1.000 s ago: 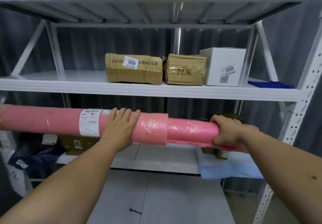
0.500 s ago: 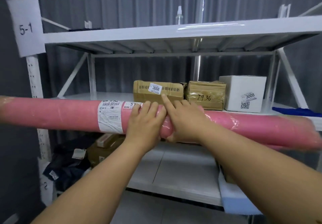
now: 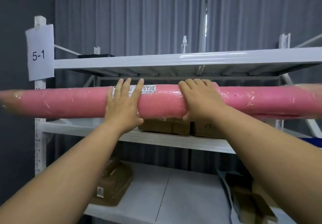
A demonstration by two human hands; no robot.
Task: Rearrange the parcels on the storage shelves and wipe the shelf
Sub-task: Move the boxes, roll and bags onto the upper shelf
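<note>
A long pink roll parcel point(image 3: 69, 102) wrapped in clear film, with a white label reading 5732, stretches level across the whole view in front of the white rack. My left hand point(image 3: 123, 103) holds it near the middle, fingers spread up over the label and thumb underneath. My right hand point(image 3: 198, 100) grips it just to the right, fingers curled over the top and thumb below. The roll is lifted between the middle shelf point(image 3: 174, 141) and the top shelf point(image 3: 174, 60). Brown cardboard parcels point(image 3: 167, 127) on the middle shelf are mostly hidden behind the roll.
A clear spray bottle point(image 3: 184, 45) and a dark flat object point(image 3: 95, 55) sit on the top shelf. The left upright carries a paper sign "5-1" point(image 3: 39, 54). On the lower shelf lie a brown parcel point(image 3: 113, 183) at left and dark parcels point(image 3: 249, 199) at right. Grey curtains hang behind.
Both hands have raised the pink roll from below the middle shelf up to just under the top shelf. My right hand slid from the roll's right end toward its middle.
</note>
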